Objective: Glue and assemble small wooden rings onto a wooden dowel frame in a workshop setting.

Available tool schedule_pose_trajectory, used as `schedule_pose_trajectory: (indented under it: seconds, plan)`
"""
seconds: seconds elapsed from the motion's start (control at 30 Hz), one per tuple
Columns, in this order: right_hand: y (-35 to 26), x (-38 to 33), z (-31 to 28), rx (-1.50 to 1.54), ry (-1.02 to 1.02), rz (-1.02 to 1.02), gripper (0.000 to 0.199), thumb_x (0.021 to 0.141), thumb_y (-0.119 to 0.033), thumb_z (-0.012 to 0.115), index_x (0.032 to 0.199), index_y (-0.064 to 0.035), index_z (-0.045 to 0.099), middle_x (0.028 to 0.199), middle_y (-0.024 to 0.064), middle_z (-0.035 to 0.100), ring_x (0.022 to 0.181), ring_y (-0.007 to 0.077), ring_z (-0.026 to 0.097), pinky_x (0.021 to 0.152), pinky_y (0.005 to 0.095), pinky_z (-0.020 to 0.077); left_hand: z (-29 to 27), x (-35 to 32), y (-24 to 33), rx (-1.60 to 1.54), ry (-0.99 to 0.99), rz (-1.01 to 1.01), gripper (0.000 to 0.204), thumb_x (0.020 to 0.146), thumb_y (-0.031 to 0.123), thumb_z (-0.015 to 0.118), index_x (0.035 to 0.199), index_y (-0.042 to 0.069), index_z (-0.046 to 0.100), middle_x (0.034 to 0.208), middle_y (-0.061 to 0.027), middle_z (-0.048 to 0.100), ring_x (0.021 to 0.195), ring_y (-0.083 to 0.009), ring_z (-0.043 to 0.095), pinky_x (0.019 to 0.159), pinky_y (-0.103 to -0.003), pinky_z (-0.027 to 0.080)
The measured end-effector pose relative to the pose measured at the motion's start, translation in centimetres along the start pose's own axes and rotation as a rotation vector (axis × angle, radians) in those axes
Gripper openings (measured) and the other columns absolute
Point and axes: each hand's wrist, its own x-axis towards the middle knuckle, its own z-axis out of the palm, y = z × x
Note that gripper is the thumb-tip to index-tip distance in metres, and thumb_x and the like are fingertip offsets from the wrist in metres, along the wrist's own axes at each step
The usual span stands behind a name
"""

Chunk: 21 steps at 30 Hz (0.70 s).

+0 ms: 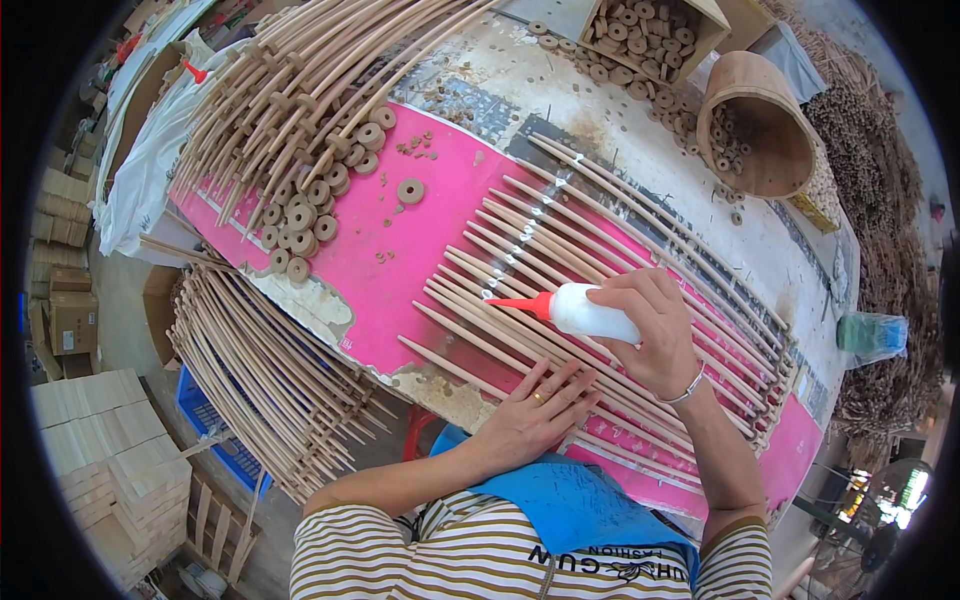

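Two hands share the work here: your right hand is wrapped around a white glue bottle with a red nozzle, tip pointing to your left, just over the pointed ends of the row of wooden sticks. Your left hand lies flat and open, fingers spread, pressing the nearest sticks against the pink bench. Keep that palm firm so the sticks do not roll, hold the nozzle low over each tip, and squeeze lightly; a small dab likely serves better than a run that would foul neighbouring sticks.

Beyond your left hand, further up the bench, wooden rings lie in a cluster, one loose ring apart from them. Behind those is a heap of sticks with rings already fitted. To your left, below the bench edge, another bundle of sticks hangs out. Beyond your right hand a tipped wooden bucket spills small rings, with a cardboard box of rings beside it. Nothing blocks the nozzle; only the crowded stick ends ask for care.
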Motion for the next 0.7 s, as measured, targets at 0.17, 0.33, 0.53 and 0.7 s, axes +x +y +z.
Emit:
schedule_pose_trajectory:
  seconds: [0.17,0.33,0.53,0.7]
  plan:
    - [-0.1,0.1,0.9,-0.003,-0.011,-0.002,0.053,0.064,-0.005,0.089,0.114,-0.0133,0.072,0.110,0.0064,0.072,0.101,0.0291,0.065,0.087,0.0424,0.0494,0.2,-0.1,-0.1,0.017,0.006,0.007,0.059,0.101,0.031,0.066,0.156,0.014,0.052,0.169,-0.0094,0.038,0.161,-0.0283,0.029,0.131,-0.055,0.023]
    - [0.1,-0.3,1.3,-0.014,-0.027,0.004,0.052,0.067,-0.006,0.088,0.115,-0.0150,0.072,0.110,0.0048,0.071,0.104,0.0283,0.064,0.087,0.0421,0.0481,0.3,0.0,-0.1,-0.029,0.044,0.028,0.057,0.099,0.026,0.065,0.152,0.008,0.053,0.167,-0.0139,0.041,0.160,-0.0325,0.030,0.131,-0.056,0.022]
    - [-0.3,-0.6,0.8,0.015,-0.030,0.034,0.048,0.070,-0.009,0.087,0.115,-0.0166,0.073,0.111,0.0036,0.071,0.106,0.0276,0.064,0.088,0.0421,0.0471,0.3,-0.1,-0.1,0.011,0.014,0.004,0.059,0.101,0.030,0.067,0.156,0.014,0.053,0.170,-0.0096,0.038,0.161,-0.0280,0.029,0.131,-0.055,0.022]
    - [-0.7,-0.5,1.2,0.013,-0.008,0.012,0.048,0.070,-0.010,0.087,0.115,-0.0162,0.073,0.111,0.0036,0.070,0.106,0.0273,0.064,0.087,0.0419,0.0466,0.2,-0.1,-0.1,-0.039,0.012,-0.010,0.060,0.100,0.029,0.068,0.156,0.014,0.053,0.170,-0.0098,0.037,0.161,-0.0280,0.030,0.131,-0.054,0.022]
